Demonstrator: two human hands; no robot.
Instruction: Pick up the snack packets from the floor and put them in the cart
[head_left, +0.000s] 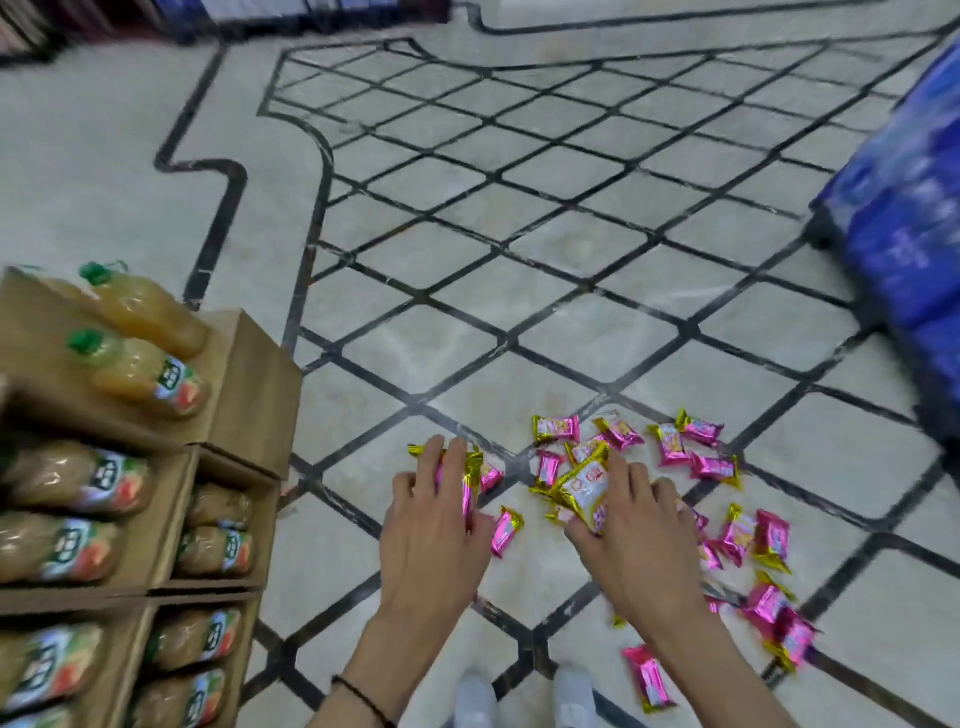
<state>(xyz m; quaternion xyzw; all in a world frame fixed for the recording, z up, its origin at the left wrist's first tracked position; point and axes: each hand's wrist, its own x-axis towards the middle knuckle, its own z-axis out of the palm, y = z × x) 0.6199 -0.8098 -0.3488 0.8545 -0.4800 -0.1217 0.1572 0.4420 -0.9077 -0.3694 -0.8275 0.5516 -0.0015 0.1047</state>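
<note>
Early stage: left hand (436, 525) and right hand (636, 535) each grip packets (719, 467). Many packets lie on the floor (571, 249), at 12 to 5 o'clock of the right hand (cart not in view).

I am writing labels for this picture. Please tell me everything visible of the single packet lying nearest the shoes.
The packet is a small pillow-shaped wrapper of shiny foil, pink in the middle with gold crimped ends and a pale print too blurred to read. It looks sealed. It lies flat and slanted on the floor, just right of the shoes, apart from the other packets. Only the floor touches it.
</note>
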